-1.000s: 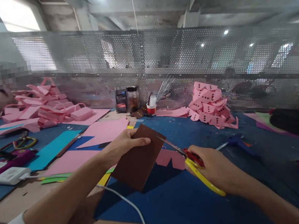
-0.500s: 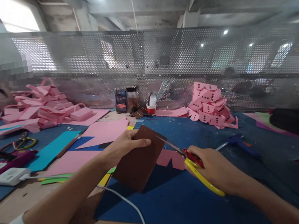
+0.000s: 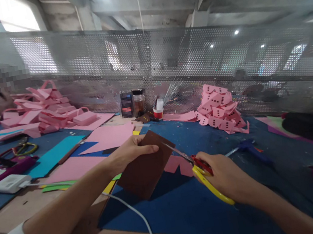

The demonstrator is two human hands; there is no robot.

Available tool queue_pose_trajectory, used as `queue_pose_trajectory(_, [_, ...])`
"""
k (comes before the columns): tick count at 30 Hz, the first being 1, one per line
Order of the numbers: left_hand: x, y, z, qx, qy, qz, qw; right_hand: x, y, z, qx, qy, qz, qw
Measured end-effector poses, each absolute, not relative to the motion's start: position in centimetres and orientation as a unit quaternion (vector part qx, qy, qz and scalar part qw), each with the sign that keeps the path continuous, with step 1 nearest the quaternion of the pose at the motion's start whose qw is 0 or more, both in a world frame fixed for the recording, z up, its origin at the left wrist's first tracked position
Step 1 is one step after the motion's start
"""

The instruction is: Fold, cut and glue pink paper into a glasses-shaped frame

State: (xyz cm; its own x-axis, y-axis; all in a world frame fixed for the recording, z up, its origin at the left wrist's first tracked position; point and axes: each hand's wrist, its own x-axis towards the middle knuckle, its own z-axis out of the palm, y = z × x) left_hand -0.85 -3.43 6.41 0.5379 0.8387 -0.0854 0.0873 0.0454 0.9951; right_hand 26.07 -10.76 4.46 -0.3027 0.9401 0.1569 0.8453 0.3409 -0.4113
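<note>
My left hand [image 3: 129, 153] pinches the top edge of a brown foam sheet [image 3: 145, 168], holding it tilted above the blue table mat [image 3: 173, 211]. My right hand [image 3: 226, 177] grips scissors with yellow and red handles [image 3: 205, 177]. Their blades [image 3: 177, 152] touch the sheet's right edge. A pink cut-out piece [image 3: 180, 165] lies on the mat under the scissors.
Pink folded pieces are piled at the back left [image 3: 46, 112] and back centre-right [image 3: 218, 110]. Pink and teal sheets [image 3: 60, 154], a glue gun [image 3: 5, 172], jars [image 3: 133, 104], a white cable [image 3: 130, 210] and a perforated metal screen [image 3: 166, 67] surround the work spot.
Almost nothing has changed. The scissors have crept slightly further left into the brown sheet's edge; both hands keep their grips.
</note>
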Motion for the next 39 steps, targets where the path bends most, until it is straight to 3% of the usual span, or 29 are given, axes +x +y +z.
queue_pose_trajectory(39, [-2.2, -2.5, 6.8, 0.601, 0.390, 0.364, 0.595, 26.5, -10.5, 3.9, -0.591, -0.784, 0.018, 0.189])
